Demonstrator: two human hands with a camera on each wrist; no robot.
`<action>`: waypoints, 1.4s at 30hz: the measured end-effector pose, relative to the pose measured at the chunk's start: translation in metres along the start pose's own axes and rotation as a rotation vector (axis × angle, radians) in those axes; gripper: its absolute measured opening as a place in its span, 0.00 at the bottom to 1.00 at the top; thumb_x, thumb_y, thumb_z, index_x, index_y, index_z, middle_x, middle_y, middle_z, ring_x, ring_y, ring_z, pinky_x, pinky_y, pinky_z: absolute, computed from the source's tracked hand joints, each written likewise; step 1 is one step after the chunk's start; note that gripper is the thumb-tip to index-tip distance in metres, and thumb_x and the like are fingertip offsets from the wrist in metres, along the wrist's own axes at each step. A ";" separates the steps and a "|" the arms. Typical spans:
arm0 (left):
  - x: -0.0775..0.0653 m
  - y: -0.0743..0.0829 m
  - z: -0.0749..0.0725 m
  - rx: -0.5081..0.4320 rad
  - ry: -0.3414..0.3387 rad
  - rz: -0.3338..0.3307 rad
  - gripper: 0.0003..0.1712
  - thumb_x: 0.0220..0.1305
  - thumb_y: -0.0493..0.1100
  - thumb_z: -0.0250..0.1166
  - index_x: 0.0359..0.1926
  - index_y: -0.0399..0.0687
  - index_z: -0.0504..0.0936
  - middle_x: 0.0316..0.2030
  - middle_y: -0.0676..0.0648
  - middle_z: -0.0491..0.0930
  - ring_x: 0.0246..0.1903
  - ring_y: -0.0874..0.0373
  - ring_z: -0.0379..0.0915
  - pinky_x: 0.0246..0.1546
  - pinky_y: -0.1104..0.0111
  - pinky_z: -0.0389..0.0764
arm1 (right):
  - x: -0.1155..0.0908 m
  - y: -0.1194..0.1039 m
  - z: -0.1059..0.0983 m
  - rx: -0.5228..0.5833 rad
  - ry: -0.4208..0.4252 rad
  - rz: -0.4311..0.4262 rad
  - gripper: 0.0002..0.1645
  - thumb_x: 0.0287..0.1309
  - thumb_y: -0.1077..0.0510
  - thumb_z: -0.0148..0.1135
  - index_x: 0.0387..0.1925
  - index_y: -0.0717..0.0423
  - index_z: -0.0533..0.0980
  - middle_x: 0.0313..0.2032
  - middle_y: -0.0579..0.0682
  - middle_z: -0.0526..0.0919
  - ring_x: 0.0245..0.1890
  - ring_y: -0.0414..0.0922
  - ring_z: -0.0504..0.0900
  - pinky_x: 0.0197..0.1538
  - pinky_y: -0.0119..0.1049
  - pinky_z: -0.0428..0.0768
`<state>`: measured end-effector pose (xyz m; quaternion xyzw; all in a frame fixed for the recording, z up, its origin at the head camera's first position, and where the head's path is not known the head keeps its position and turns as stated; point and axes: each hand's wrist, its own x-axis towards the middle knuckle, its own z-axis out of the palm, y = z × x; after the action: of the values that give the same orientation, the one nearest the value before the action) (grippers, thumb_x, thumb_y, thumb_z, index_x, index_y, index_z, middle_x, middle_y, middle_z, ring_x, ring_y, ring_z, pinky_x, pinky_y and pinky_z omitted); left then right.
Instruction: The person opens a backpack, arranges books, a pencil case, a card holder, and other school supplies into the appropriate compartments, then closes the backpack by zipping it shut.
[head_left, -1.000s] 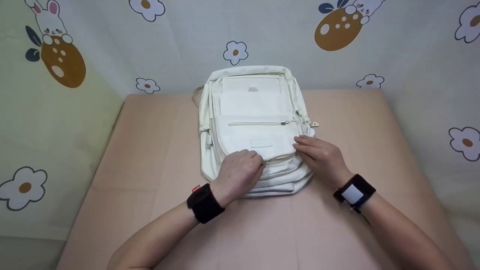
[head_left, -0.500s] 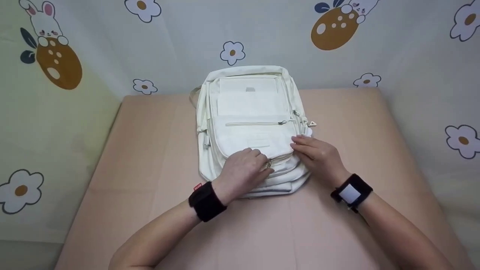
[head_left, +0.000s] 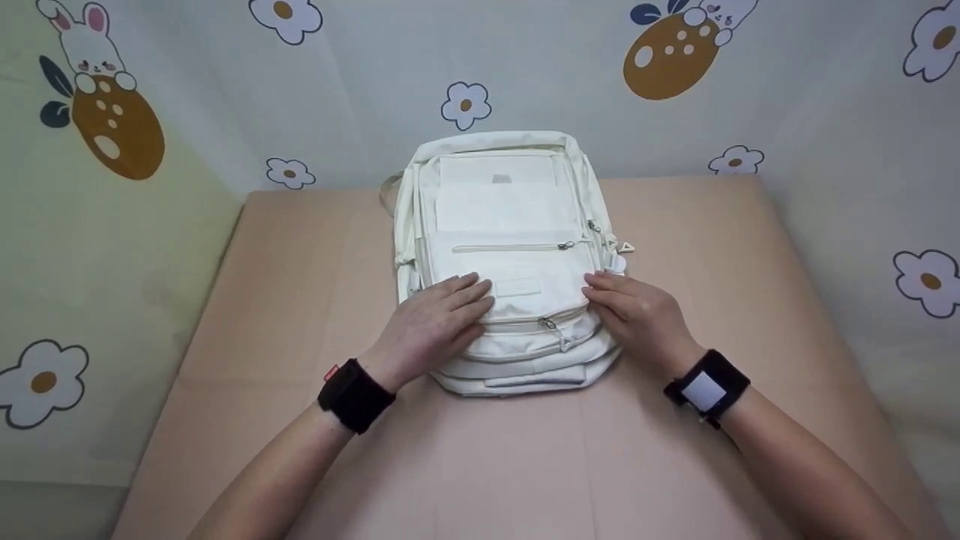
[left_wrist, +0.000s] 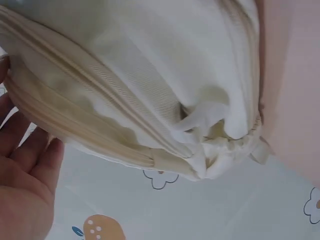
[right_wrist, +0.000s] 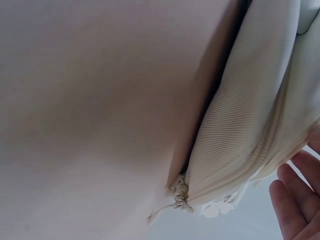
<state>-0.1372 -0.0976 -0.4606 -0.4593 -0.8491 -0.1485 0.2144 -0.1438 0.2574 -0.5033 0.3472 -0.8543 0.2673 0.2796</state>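
A cream-white backpack (head_left: 510, 206) lies front side up, its bottom toward me. My left hand (head_left: 442, 315) rests on the lower left of its front with fingers straight. At the lower right edge, my right hand (head_left: 645, 311) touches the front pocket with its fingertips, the fingers extended. Between the hands, a zipper pull (head_left: 548, 324) with a triangular tag (head_left: 565, 345) hangs at the curved pocket seam. In the left wrist view, the fingers (left_wrist: 42, 155) lie along a zippered edge. The right wrist view shows slightly bent fingers (right_wrist: 295, 195) beside the bag's ribbed side.
The backpack sits on a pinkish-beige tabletop (head_left: 315, 255). Behind it and at both sides hangs a pale cloth (head_left: 375, 75) printed with flowers and rabbits. A second zipper (head_left: 517, 247) crosses the bag's front. Black bands (head_left: 358, 395) are worn on both wrists.
My left hand has let go of the zipper pull, moved left and straightened its fingers on the bag, leaving the pull in sight. The right hand has stayed in place.
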 end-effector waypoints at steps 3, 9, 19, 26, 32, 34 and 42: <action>-0.003 -0.004 0.003 0.021 0.008 0.023 0.19 0.68 0.44 0.70 0.59 0.45 0.85 0.63 0.44 0.79 0.66 0.48 0.71 0.65 0.58 0.71 | 0.002 -0.002 -0.001 -0.012 -0.014 0.007 0.17 0.57 0.68 0.71 0.50 0.58 0.86 0.54 0.51 0.86 0.55 0.50 0.85 0.57 0.46 0.80; -0.004 -0.003 0.010 0.035 0.096 0.039 0.13 0.68 0.43 0.70 0.51 0.49 0.90 0.59 0.45 0.82 0.63 0.50 0.75 0.59 0.58 0.77 | 0.007 -0.013 -0.006 -0.044 -0.020 -0.004 0.16 0.59 0.66 0.69 0.50 0.61 0.85 0.53 0.55 0.86 0.54 0.52 0.85 0.55 0.49 0.81; -0.004 0.000 0.009 -0.013 0.096 0.005 0.12 0.68 0.41 0.70 0.50 0.47 0.90 0.58 0.44 0.82 0.63 0.49 0.75 0.60 0.59 0.77 | 0.017 -0.056 -0.007 -0.076 0.016 -0.106 0.05 0.55 0.60 0.75 0.34 0.55 0.86 0.32 0.45 0.85 0.33 0.44 0.82 0.34 0.38 0.80; -0.005 0.001 0.009 -0.026 0.076 -0.010 0.13 0.69 0.42 0.69 0.52 0.46 0.89 0.59 0.44 0.81 0.64 0.50 0.74 0.61 0.59 0.75 | 0.017 -0.065 0.007 -0.152 -0.072 -0.032 0.08 0.53 0.53 0.78 0.31 0.50 0.86 0.29 0.43 0.85 0.30 0.43 0.83 0.32 0.39 0.79; -0.005 0.001 0.009 -0.018 0.079 -0.012 0.13 0.68 0.42 0.70 0.51 0.47 0.89 0.59 0.44 0.82 0.63 0.50 0.75 0.60 0.60 0.76 | 0.017 -0.067 0.007 -0.123 -0.097 -0.004 0.04 0.56 0.58 0.76 0.30 0.50 0.85 0.28 0.41 0.84 0.29 0.41 0.81 0.30 0.37 0.78; -0.004 0.002 0.009 -0.014 0.089 -0.008 0.12 0.68 0.42 0.70 0.50 0.47 0.90 0.58 0.45 0.82 0.63 0.50 0.75 0.59 0.59 0.77 | 0.017 -0.067 0.004 -0.117 -0.099 0.008 0.05 0.55 0.59 0.76 0.30 0.50 0.84 0.27 0.41 0.83 0.28 0.41 0.81 0.28 0.37 0.78; -0.005 0.000 0.011 -0.011 0.118 -0.002 0.12 0.67 0.43 0.71 0.49 0.47 0.90 0.57 0.45 0.83 0.62 0.51 0.77 0.56 0.59 0.79 | 0.012 -0.056 -0.011 -0.158 -0.101 0.037 0.08 0.54 0.61 0.77 0.28 0.51 0.82 0.25 0.43 0.84 0.24 0.42 0.79 0.26 0.38 0.75</action>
<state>-0.1369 -0.0961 -0.4722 -0.4499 -0.8348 -0.1801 0.2614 -0.1062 0.2252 -0.4728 0.3214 -0.8919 0.1862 0.2579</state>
